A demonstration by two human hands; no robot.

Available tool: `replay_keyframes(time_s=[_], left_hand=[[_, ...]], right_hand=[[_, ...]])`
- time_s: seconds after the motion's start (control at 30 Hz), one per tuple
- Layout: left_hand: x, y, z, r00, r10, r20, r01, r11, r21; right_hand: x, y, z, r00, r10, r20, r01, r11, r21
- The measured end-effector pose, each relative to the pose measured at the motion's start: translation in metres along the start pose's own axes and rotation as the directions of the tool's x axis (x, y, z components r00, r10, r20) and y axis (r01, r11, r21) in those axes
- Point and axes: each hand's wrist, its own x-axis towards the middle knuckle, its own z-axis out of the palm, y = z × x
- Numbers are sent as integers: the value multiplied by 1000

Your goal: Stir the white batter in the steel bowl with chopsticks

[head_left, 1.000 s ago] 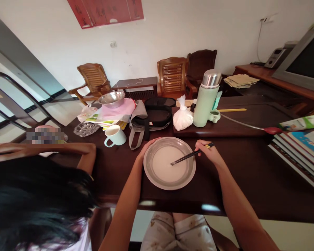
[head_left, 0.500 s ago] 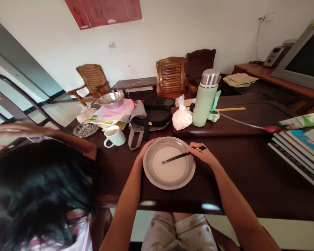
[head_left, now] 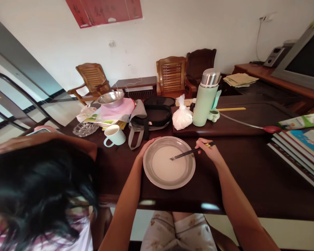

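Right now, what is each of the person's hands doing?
Left hand: open, resting on the metal bowl rim.
Right hand: closed on the chopsticks, tips in the white liquid.

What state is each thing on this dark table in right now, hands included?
Round metal pan: flat on the table, holding white liquid.
Black chopsticks: tips dipped in the liquid.
Right hand: closed on the chopsticks.
Left hand: resting on the pan's rim.
Pale green thermos flask: upright, capped.
White mug: upright.
White plastic bag: knotted shut.
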Motion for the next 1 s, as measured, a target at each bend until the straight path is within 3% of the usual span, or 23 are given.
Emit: replay_keyframes(time_s=[0.17,0.37,0.53,0.7,0.77,0.9,1.0], left_hand=[[-1,0,1,1000,-10,-1,10,1000,-18],[-2,0,2,1000,-11,-10,11,1000,-20],[-1,0,3,1000,-15,-15,14,1000,-27],[0,0,2,1000,-10,-9,10,1000,-20],[-1,0,2,1000,-10,-3,10,1000,-25],[-1,0,2,1000,-15,-2,15,999,-39],[0,-1,1,1000,-9,2,9,999,-36]], right_hand=[[0,-1,6,983,1,184,3,1000,-22],[0,0,-1,1000,-2,3,2,1000,-5],[0,-1,4,978,-7,208,13,1000,-24],[0,1,0,999,-6,42,6,1000,-10],[-1,1,0,998,7,60,-8,1000,19],[0,-1,6,979,-6,202,14,999,-34],[0,0,3,995,-12,103,18,998,-58]])
